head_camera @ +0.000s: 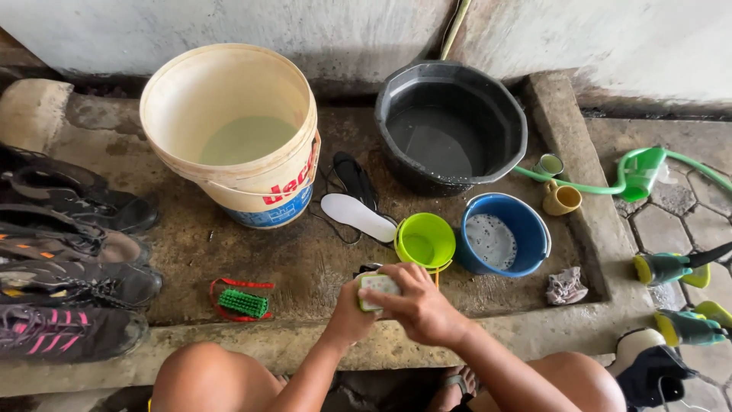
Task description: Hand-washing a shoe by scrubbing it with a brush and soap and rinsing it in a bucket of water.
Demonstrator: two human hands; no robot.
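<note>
Pale green rectangular sponge-like block (377,290) being pinched between both hands just in front of the small lime-green plastic pail (425,240), over the wet concrete wash slab (305,259); left hand (349,313) cupping it from below with fingers curled shut, right hand (419,305) closing over its top. Sitting nearby: large cream plastic bucket (229,130), black plastic basin (450,126), blue plastic bowl (503,233), white shoe insole (358,217), green scrubbing brush (244,303), dark shoes (69,267) lining up at the left.
</note>
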